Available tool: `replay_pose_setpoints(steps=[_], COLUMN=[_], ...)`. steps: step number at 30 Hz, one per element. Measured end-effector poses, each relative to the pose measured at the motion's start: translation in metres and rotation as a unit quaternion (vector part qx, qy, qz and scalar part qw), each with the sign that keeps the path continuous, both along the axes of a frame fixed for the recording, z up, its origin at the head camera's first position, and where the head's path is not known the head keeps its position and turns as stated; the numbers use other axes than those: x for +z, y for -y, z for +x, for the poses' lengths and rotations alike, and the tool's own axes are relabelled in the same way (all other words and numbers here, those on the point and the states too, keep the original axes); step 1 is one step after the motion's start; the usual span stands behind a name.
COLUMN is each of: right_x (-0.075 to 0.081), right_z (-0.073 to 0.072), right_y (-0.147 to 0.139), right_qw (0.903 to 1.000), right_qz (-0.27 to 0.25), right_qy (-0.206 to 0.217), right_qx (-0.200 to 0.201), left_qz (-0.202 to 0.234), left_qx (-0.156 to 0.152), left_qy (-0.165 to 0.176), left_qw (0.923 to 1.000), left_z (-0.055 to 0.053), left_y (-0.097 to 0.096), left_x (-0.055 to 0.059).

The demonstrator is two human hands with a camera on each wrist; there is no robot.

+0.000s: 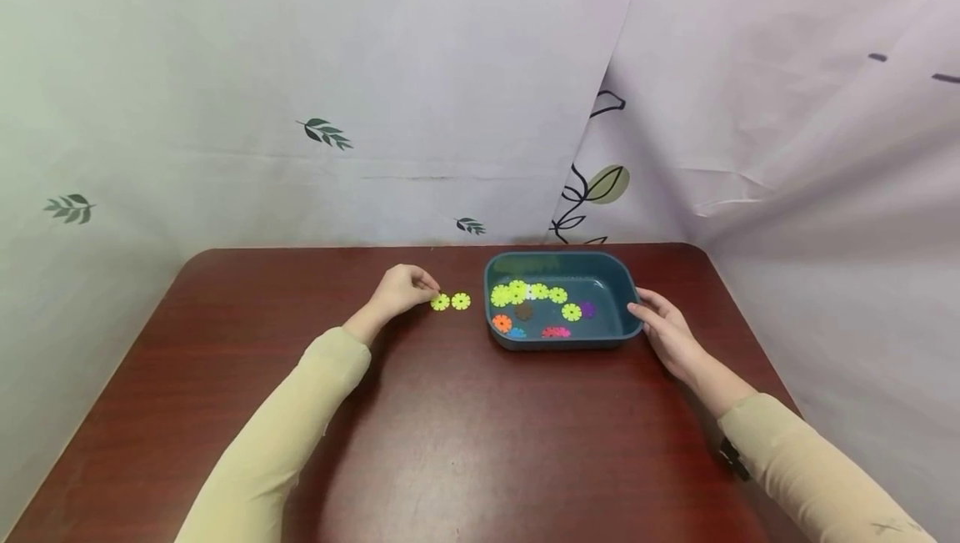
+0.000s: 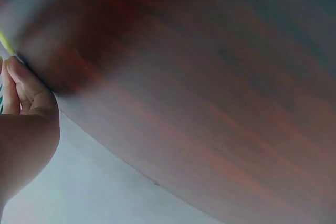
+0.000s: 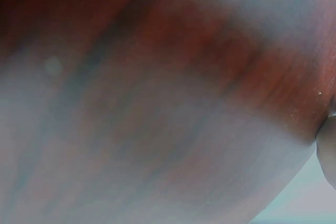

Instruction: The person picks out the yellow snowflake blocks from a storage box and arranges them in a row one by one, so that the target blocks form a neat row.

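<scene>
My left hand [image 1: 405, 289] pinches a yellow notched disc [image 1: 441, 302] at the table's far side; its yellow edge [image 2: 6, 43] shows at the fingertips in the left wrist view. Just right of it lies a second yellow disc [image 1: 461, 301], flat on the wood. With the thumb over the rim, my right hand [image 1: 671, 339] grips the right end of a dark blue-grey basin [image 1: 566, 343]. Inside the basin are several yellow discs [image 1: 558, 295], plus an orange disc [image 1: 502, 323], a brown disc [image 1: 523, 311] and a purple disc [image 1: 588, 309].
The dark red-brown table [image 1: 480, 426] stretches from the basin towards me. Its far edge meets a pale hanging cloth [image 1: 405, 93] with leaf prints. More cloth [image 1: 840, 276] hangs along the right side.
</scene>
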State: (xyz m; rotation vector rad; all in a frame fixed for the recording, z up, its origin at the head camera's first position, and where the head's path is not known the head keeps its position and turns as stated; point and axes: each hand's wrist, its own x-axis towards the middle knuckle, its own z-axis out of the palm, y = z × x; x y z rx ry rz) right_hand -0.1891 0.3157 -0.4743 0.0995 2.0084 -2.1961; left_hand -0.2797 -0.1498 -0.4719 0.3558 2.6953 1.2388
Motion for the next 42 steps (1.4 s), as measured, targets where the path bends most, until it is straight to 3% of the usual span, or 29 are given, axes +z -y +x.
replay_pose_setpoints(steps=[7, 18, 31, 36, 42], right_x=[0.0, 0.001, -0.001, -0.002, 0.0], right_z=[-0.001, 0.0, 0.001, 0.001, 0.001], right_y=[0.001, 0.002, 0.001, 0.001, 0.001], right_qw=[0.9999, 0.9997, 0.9998, 0.9997, 0.9998], right_qz=[0.011, 0.021, 0.021, 0.022, 0.018], right_qy=[0.005, 0.005, 0.007, 0.007, 0.001], right_qx=[-0.003, -0.007, -0.005, -0.006, -0.004], left_qz=[0.026, 0.025, 0.04, 0.04, 0.034], left_qx=[0.005, 0.002, -0.052, -0.079, -0.09], left_qy=[0.019, 0.001, 0.002, -0.007, -0.018], left_qw=[0.9995, 0.9997, 0.9978, 0.996, 0.9952], left_z=[-0.005, -0.012, -0.015, -0.018, -0.02], left_y=[0.001, -0.013, -0.042, -0.059, -0.081], left_x=[0.005, 0.032, 0.072, 0.078, 0.084])
